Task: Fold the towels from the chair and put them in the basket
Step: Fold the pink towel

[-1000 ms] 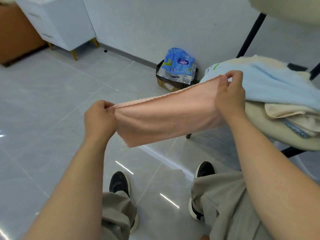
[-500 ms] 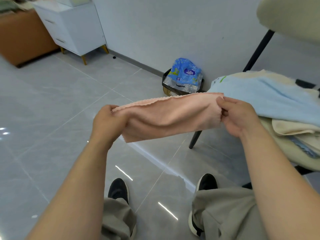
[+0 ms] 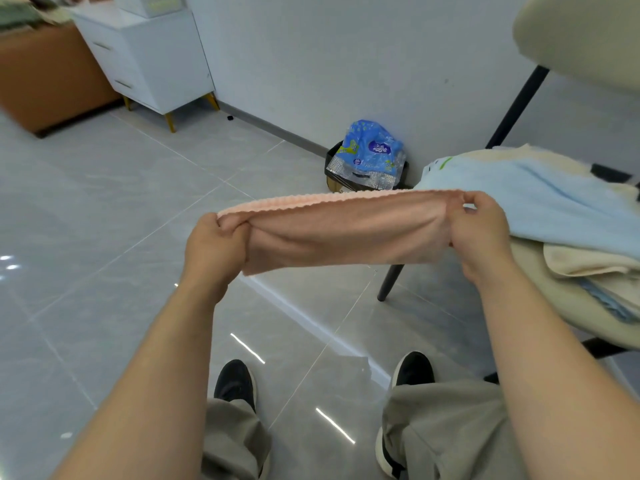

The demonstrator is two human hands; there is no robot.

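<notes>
Stretching pink towel [image 3: 343, 233] beside towel-heaped chair [image 3: 550, 296]

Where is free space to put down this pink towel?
Bare floor lies left of the left hand, up to the white cabinet, and also between the shoes and the chair leg. The chair seat is crowded with the blue towel and cream towels; the blue package fills the wall corner.

Open floor [image 3: 104, 209] left of left hand [image 3: 213, 249]; chair [image 3: 540, 271] with blue towel [image 3: 540, 199] crowds right hand [image 3: 481, 233].
</notes>
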